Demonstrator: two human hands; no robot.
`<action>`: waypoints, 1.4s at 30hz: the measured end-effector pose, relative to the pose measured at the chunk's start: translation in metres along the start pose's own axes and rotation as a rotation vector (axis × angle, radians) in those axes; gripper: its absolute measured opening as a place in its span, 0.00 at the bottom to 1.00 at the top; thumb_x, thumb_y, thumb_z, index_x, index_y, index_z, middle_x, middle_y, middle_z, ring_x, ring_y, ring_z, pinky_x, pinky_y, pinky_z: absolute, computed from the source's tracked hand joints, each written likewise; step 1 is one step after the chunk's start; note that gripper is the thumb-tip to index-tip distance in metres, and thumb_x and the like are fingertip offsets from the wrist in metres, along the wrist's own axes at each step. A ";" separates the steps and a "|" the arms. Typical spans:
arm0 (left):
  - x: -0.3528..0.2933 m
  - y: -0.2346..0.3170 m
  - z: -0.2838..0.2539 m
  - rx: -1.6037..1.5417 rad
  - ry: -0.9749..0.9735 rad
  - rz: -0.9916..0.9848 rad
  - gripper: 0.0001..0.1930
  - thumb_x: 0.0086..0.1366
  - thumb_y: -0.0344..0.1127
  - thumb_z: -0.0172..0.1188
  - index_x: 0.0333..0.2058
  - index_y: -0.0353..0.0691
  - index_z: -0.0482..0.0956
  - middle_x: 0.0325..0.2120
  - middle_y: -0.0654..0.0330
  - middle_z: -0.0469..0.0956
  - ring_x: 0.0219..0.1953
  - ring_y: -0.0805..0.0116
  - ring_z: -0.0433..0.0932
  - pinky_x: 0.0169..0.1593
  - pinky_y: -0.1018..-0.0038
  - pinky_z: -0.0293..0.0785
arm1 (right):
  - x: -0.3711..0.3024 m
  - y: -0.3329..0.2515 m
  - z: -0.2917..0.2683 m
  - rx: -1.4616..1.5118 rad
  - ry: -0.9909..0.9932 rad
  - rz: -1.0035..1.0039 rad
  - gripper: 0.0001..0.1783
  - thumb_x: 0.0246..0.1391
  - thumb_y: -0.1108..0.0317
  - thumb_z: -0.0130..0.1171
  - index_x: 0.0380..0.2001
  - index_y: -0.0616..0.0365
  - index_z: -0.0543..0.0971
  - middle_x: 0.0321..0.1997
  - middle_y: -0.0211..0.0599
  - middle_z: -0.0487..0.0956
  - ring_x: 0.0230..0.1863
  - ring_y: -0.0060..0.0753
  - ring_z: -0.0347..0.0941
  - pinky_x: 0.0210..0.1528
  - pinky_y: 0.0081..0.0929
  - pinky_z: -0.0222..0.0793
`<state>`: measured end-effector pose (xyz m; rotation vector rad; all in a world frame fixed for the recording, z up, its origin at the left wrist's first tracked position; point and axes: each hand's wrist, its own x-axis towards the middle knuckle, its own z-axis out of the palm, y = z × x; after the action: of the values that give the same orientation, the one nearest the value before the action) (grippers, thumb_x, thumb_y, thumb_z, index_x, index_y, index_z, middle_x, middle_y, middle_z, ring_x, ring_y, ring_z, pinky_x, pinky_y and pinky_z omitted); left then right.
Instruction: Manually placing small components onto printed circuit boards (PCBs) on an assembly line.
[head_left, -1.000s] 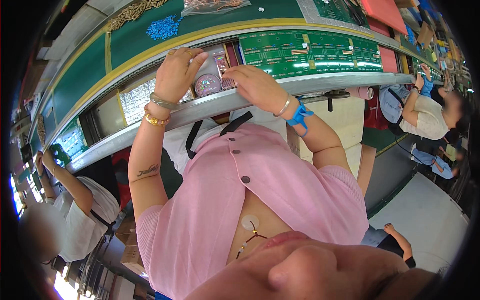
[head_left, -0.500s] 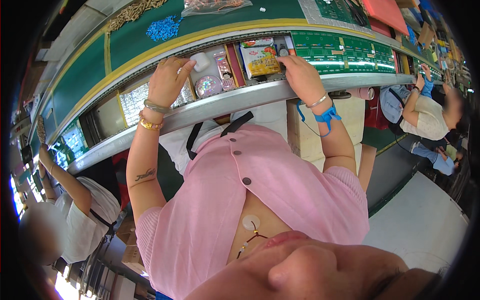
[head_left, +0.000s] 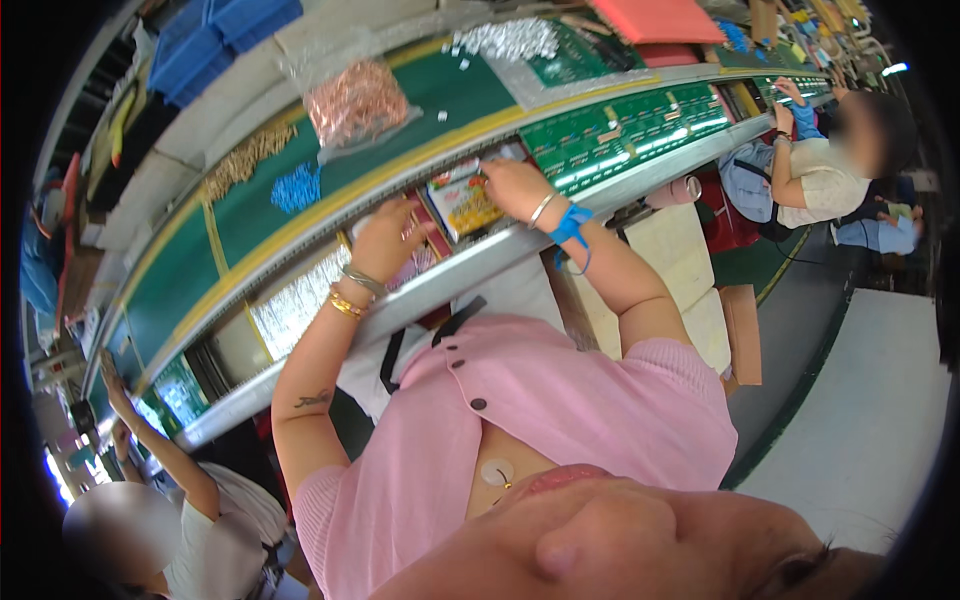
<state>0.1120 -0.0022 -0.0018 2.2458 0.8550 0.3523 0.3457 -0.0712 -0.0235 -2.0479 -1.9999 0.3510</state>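
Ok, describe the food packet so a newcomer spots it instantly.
Find the long silver rail before the person in the pink top. Just beyond it, between the left hand and right hand, lies the food packet. Its yellow-and-white print with red-orange patches differs from the green circuit board to its right.

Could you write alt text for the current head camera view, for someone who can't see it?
A person's right hand is at the right edge of a colourful packet behind a metal rail, the left hand just left of the packet. A green circuit board lies to the right; farther off are blue parts and a clear bag of copper-coloured parts.
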 end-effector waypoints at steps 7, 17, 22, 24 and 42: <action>0.042 -0.038 0.048 -0.240 -0.273 -0.176 0.29 0.56 0.44 0.59 0.50 0.29 0.67 0.34 0.45 0.76 0.34 0.57 0.78 0.37 0.68 0.75 | 0.024 0.005 0.003 0.041 -0.213 0.261 0.15 0.47 0.61 0.51 0.30 0.64 0.75 0.32 0.55 0.77 0.37 0.53 0.74 0.42 0.43 0.69; 0.053 -0.017 0.050 -1.195 -0.316 -0.644 0.24 0.57 0.35 0.58 0.50 0.36 0.60 0.36 0.52 0.71 0.26 0.64 0.78 0.23 0.73 0.78 | 0.041 0.050 0.049 0.320 -0.150 0.240 0.23 0.49 0.52 0.50 0.28 0.64 0.79 0.29 0.56 0.77 0.31 0.50 0.75 0.38 0.39 0.68; 0.051 -0.024 0.044 -0.660 -0.337 -0.377 0.27 0.53 0.35 0.62 0.50 0.36 0.64 0.33 0.57 0.73 0.27 0.68 0.77 0.22 0.76 0.76 | 0.042 0.050 0.036 0.660 -0.190 0.466 0.22 0.42 0.49 0.61 0.22 0.61 0.79 0.16 0.38 0.76 0.17 0.30 0.71 0.19 0.29 0.67; 0.051 -0.041 0.054 -0.386 -0.271 -0.172 0.30 0.54 0.34 0.61 0.53 0.34 0.61 0.36 0.52 0.74 0.32 0.65 0.78 0.28 0.73 0.77 | 0.035 0.026 0.013 0.976 -0.193 0.569 0.20 0.46 0.48 0.60 0.18 0.55 0.74 0.11 0.26 0.67 0.09 0.18 0.56 0.11 0.17 0.49; 0.055 -0.018 0.033 -0.263 -0.347 -0.290 0.19 0.50 0.31 0.64 0.42 0.33 0.74 0.27 0.51 0.78 0.27 0.61 0.79 0.30 0.70 0.76 | 0.040 0.042 0.007 1.201 -0.424 1.027 0.08 0.52 0.67 0.55 0.25 0.58 0.69 0.17 0.30 0.70 0.14 0.20 0.66 0.13 0.16 0.65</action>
<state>0.1600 0.0271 -0.0372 1.8361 0.8741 -0.0582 0.3834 -0.0322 -0.0440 -1.8903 -0.2870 1.7243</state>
